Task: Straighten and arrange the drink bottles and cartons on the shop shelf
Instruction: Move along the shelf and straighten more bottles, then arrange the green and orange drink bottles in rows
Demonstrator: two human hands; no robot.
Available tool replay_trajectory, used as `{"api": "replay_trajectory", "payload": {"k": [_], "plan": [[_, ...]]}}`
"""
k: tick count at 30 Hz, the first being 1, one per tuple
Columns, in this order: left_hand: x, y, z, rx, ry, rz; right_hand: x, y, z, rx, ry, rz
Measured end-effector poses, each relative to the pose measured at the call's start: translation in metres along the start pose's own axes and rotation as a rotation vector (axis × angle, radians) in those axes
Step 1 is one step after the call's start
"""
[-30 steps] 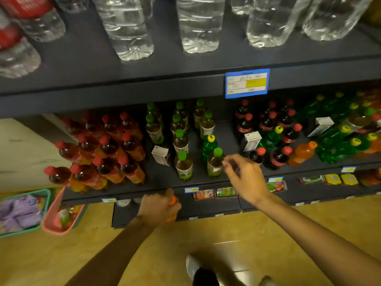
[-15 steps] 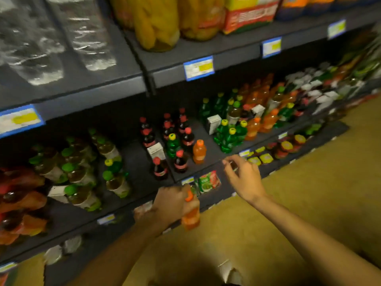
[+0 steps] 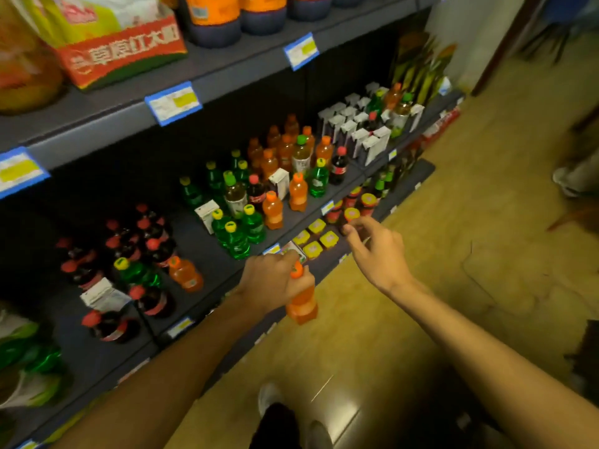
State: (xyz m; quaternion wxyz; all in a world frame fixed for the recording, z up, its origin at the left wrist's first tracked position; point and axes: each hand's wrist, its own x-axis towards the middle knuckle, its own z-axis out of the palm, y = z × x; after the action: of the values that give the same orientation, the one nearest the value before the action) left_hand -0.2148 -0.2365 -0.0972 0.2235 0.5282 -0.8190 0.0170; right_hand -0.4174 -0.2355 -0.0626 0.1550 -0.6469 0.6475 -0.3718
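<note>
My left hand (image 3: 270,281) grips a small orange drink bottle (image 3: 302,303) by its neck, held in front of the shelf edge. My right hand (image 3: 377,251) hovers empty to its right, fingers loosely bent, in front of the lower shelf. On the dark middle shelf (image 3: 207,251) stand mixed drinks: green bottles (image 3: 238,233), orange bottles (image 3: 273,210), dark cola bottles (image 3: 155,241), and white cartons (image 3: 358,131) in rows at the far right. One orange bottle (image 3: 185,273) stands among the cola bottles. A white carton (image 3: 103,294) lies there too.
Yellow-lidded jars (image 3: 312,239) sit on the lower shelf below my hands. Large orange bottles (image 3: 214,17) and a red-and-yellow pack (image 3: 120,43) fill the top shelf. Blue price tags (image 3: 173,102) line the shelf edges. Yellowish floor (image 3: 453,286) spreads right; someone's shoe (image 3: 572,179) is at the far right.
My view has swung right along the shelf, past water, tea and cola bottles. The left hand keeps hold of the orange bottle and has lifted it slightly. The right hand stays raised and empty.
</note>
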Motion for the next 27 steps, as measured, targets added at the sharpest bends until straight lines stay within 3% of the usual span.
{"api": "replay_trajectory", "payload": {"k": [13, 27], "plan": [[0.121, -0.002, 0.065, -0.047, -0.103, 0.108, 0.104, 0.068, -0.023, -0.158, -0.059, 0.130], [0.195, -0.058, 0.100, -0.008, -0.098, 0.010, 0.233, 0.103, 0.036, -0.143, -0.229, 0.062]]}}
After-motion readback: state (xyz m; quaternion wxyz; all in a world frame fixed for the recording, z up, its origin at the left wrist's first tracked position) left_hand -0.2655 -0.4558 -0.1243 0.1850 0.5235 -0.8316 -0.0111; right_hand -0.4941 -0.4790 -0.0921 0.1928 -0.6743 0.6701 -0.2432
